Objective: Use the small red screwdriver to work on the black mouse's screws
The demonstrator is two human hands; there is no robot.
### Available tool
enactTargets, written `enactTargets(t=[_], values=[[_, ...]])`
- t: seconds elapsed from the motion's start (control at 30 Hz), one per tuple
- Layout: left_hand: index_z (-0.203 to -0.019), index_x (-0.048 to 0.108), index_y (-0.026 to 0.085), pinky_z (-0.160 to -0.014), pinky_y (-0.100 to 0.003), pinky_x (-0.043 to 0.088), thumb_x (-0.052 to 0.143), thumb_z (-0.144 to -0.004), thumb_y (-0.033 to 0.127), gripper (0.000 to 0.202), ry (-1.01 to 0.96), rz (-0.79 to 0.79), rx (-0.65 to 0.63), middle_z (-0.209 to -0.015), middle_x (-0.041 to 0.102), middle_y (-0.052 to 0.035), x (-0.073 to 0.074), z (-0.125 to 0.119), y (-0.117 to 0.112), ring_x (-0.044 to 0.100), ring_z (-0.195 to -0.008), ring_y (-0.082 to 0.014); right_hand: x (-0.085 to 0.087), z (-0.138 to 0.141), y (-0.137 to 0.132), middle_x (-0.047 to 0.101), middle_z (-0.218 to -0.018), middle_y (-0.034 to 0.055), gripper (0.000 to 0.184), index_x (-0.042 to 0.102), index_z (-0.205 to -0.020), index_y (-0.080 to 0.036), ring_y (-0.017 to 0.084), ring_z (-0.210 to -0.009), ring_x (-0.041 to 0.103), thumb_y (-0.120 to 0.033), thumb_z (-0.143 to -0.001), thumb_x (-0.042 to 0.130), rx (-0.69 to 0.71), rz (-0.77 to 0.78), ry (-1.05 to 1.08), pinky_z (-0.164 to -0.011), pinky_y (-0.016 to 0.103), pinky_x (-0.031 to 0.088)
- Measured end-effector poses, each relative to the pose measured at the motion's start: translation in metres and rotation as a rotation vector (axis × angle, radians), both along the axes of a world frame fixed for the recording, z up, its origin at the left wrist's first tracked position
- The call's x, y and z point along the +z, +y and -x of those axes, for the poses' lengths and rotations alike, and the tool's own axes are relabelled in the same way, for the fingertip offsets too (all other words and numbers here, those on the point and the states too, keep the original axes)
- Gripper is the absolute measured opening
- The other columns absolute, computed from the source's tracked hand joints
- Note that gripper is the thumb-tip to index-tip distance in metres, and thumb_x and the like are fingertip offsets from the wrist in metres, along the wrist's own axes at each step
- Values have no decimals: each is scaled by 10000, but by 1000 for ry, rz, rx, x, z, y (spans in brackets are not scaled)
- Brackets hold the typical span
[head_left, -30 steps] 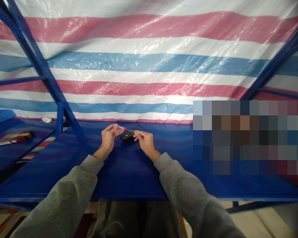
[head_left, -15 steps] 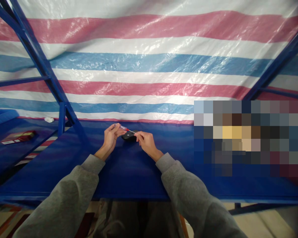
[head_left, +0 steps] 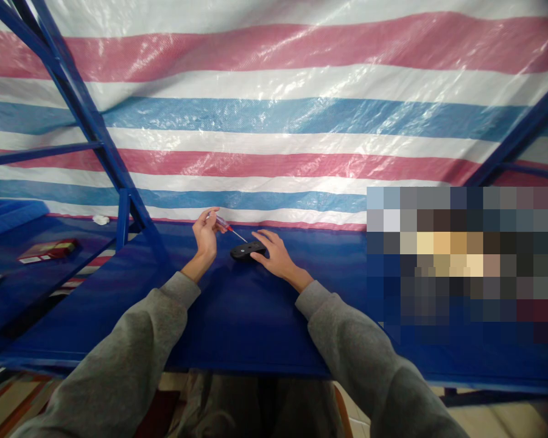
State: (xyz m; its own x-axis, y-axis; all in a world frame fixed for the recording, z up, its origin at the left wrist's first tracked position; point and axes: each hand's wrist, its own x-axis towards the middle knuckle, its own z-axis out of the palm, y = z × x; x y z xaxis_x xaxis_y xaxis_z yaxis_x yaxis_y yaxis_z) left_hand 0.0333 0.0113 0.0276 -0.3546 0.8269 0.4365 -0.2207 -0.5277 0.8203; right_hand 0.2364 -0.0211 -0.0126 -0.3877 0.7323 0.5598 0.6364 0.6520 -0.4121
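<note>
Two hands work over the blue table (head_left: 256,316), which spans our view below a striped tarp (head_left: 274,121). Our right hand (head_left: 274,254) lies with fingers spread, resting against the right end of a black mouse (head_left: 247,249) that sits flat on the table, just left of that hand. Our left hand (head_left: 206,231), raised just left of the mouse, pinches a small screwdriver (head_left: 226,225) whose tip slants down toward it. A red box (head_left: 48,250) far left bears writing too small to read.
</note>
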Motion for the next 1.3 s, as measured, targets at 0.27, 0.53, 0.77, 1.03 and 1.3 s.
enactTargets(t=[0.27, 0.53, 0.77, 1.03, 1.3], values=[[-1093, 560, 174, -412, -183, 377, 493, -869, 460, 369, 185, -89, 99, -586, 517, 25, -5, 0, -2, 474, -443, -80, -11, -1, 5, 511, -1222, 112, 548, 486, -1317, -250, 246, -1157, 460, -516, -839, 528, 121, 89, -226, -1050, 472, 297], [-1190, 515, 194, -533, -211, 417, 384, -932, 403, 358, 598, -143, 228, -672, 538, 12, 6, -1, -27, 508, -531, -99, -12, -8, -6, 469, -1139, 100, 591, 555, -1254, -242, 237, -1048, 452, -529, -745, 643, 70, 57, -167, -935, 408, 399], [-1184, 537, 188, -593, -213, 423, 376, -934, 376, 351, 776, -189, 221, -689, 561, 4, 6, 0, -30, 515, -552, -102, -9, -7, -10, 469, -1126, 94, 589, 564, -1244, -252, 236, -1038, 455, -504, -724, 677, 46, 51, -160, -921, 404, 395], [-1140, 583, 187, -611, -226, 420, 436, -898, 405, 358, 701, -205, 132, -691, 568, -9, 7, -4, -36, 510, -576, -130, -8, -7, -12, 476, -1112, 88, 590, 569, -1236, -263, 234, -1022, 462, -500, -710, 692, 26, 59, -165, -905, 402, 401], [-1168, 562, 183, -594, -219, 416, 400, -914, 407, 376, 757, -236, 137, -705, 570, -7, 6, -3, -36, 517, -559, -117, -8, -7, -11, 480, -1108, 89, 587, 577, -1227, -257, 234, -1018, 461, -495, -704, 699, 22, 51, -170, -905, 404, 399]])
